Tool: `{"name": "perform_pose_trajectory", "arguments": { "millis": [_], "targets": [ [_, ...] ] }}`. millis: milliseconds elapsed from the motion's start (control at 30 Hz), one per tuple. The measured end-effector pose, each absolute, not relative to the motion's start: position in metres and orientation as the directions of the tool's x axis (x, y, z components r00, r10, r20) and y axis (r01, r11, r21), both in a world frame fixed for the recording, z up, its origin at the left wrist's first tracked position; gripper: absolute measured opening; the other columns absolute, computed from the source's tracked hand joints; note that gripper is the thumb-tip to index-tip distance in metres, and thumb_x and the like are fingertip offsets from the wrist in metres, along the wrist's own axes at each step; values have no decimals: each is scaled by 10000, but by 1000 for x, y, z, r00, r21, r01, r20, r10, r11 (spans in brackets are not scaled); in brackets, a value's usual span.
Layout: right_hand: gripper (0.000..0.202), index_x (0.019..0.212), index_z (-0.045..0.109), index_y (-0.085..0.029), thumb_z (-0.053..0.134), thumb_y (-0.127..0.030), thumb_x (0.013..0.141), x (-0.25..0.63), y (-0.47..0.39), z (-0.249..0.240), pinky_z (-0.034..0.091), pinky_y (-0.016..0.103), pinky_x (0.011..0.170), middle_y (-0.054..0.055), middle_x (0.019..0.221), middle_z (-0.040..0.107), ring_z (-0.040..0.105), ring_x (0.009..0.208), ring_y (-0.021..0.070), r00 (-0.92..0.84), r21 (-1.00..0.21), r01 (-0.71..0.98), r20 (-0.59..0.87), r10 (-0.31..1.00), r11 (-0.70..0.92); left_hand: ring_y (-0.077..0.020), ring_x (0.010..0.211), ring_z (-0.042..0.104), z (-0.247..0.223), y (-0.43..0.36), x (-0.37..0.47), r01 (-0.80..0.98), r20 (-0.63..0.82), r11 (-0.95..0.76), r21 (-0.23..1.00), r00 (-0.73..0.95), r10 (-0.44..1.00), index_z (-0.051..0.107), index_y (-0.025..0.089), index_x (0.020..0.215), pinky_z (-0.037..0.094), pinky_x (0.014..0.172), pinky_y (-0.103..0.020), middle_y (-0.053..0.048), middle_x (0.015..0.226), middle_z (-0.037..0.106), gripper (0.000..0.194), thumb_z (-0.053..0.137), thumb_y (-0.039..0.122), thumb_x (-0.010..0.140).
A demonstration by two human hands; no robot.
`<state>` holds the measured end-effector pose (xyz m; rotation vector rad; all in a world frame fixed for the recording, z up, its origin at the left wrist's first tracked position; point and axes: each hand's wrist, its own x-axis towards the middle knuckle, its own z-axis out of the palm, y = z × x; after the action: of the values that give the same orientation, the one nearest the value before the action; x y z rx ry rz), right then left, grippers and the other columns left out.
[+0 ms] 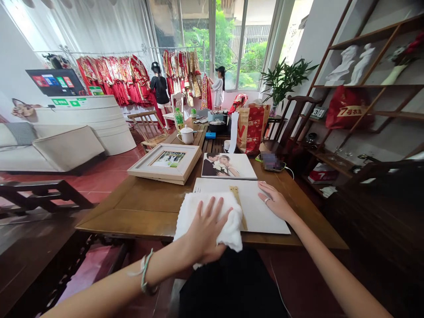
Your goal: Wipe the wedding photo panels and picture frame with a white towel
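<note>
Head view, taking in a brown wooden table [145, 201] on a red floor [99, 176], with clock hours counted from the wearer's seat. Beyond the tabletop at eleven o'clock, racked red garments [112, 81] and a co-worker in black [160, 86]; at twelve, bright windows [228, 44] and another co-worker in white [217, 88]. At ten, a pale sofa [71, 141] beside a curved white counter [109, 123]; at two, wooden shelves [341, 86] bearing white statuettes [362, 64]. On the tabletop at eleven, a pale picture frame [141, 167], with a lidded white mug [186, 135] behind; at twelve, a printed photograph of two people [228, 165]. Nearest the seat, a flat white panel [265, 221] with a tan strip [236, 194] down it. Overlapping the panel's left part, a white cloth [185, 216], directly under the left hand [207, 232]: laid flat with fingers spread, not closed around the fabric. From the right hand [276, 202], cloth at nine o'clock; extended fingers resting loosely over the panel's right edge.
</note>
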<state>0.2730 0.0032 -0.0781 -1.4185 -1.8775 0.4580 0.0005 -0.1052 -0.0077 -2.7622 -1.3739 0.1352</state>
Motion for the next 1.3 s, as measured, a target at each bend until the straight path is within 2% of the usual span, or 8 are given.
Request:
{"name": "perform_pose_trajectory", "arguments": {
  "millis": [133, 233, 433, 600, 733, 867, 1133, 1300],
  "targets": [
    [425, 1219, 551, -177, 489, -341, 832, 274, 3, -79, 253, 475, 1093, 107, 1351, 476, 365, 1297, 249, -134, -652, 682, 333, 933, 331, -386, 1324, 165, 1, -57, 10, 836, -85, -534, -128, 527, 845, 325, 155, 1371, 215, 1013, -573, -186, 1465, 185, 664, 479, 450, 797],
    [436, 1227, 542, -161, 486, -341, 834, 275, 4, -79, 255, 468, 1092, 117, 1354, 469, 365, 1298, 245, -137, -649, 687, 328, 935, 328, -371, 1320, 197, 0, -20, 11, 851, -54, -509, -133, 506, 861, 370, 162, 1343, 247, 1002, -558, -170, 1465, 202, 582, 447, 423, 829],
    [425, 1222, 546, -175, 482, -338, 835, 275, 5, -79, 257, 467, 1091, 108, 1348, 479, 375, 1292, 241, -147, -644, 682, 344, 927, 347, -355, 1338, 140, -12, -15, 6, 858, 9, -502, -107, 506, 863, 323, 190, 1366, 205, 1013, -571, -142, 1481, 165, 565, 417, 389, 845],
    [441, 1223, 547, -147, 483, -339, 831, 274, 4, -79, 249, 461, 1099, 122, 1348, 476, 367, 1296, 250, -139, -645, 685, 341, 930, 339, -377, 1345, 22, -13, -83, 7, 825, 31, -564, -35, 565, 825, 157, 209, 1428, 125, 1019, -613, -146, 1494, 89, 760, 489, 405, 773],
    [412, 1218, 551, -210, 494, -332, 828, 275, 5, -81, 262, 472, 1092, 77, 1345, 487, 379, 1289, 240, -141, -649, 669, 367, 919, 362, -399, 1335, -41, -6, -125, 8, 794, -74, -608, -4, 606, 792, 76, 228, 1440, 76, 1017, -630, -138, 1500, 3, 883, 548, 400, 714],
    [412, 1214, 556, -204, 499, -332, 826, 275, 4, -80, 263, 478, 1091, 84, 1340, 491, 379, 1289, 245, -138, -648, 675, 361, 923, 354, -391, 1340, -8, -7, -118, 9, 786, -58, -618, -22, 616, 786, 87, 234, 1438, 97, 1021, -618, -133, 1501, 39, 825, 507, 427, 755],
    [428, 1232, 538, -195, 490, -349, 836, 274, 3, -77, 251, 479, 1091, 95, 1357, 471, 367, 1296, 246, -140, -655, 676, 337, 931, 339, -402, 1324, 128, -14, -23, 29, 870, 37, -489, -66, 491, 870, 253, 162, 1396, 180, 990, -616, -181, 1472, 163, 649, 425, 421, 826],
    [436, 1235, 537, -189, 492, -360, 836, 276, 4, -80, 266, 465, 1089, 98, 1354, 474, 371, 1294, 242, -152, -653, 668, 350, 924, 357, -419, 1322, 106, -19, -28, 38, 845, 89, -533, -37, 534, 841, 198, 162, 1415, 162, 976, -644, -187, 1469, 165, 670, 394, 433, 835]
  ]
}}
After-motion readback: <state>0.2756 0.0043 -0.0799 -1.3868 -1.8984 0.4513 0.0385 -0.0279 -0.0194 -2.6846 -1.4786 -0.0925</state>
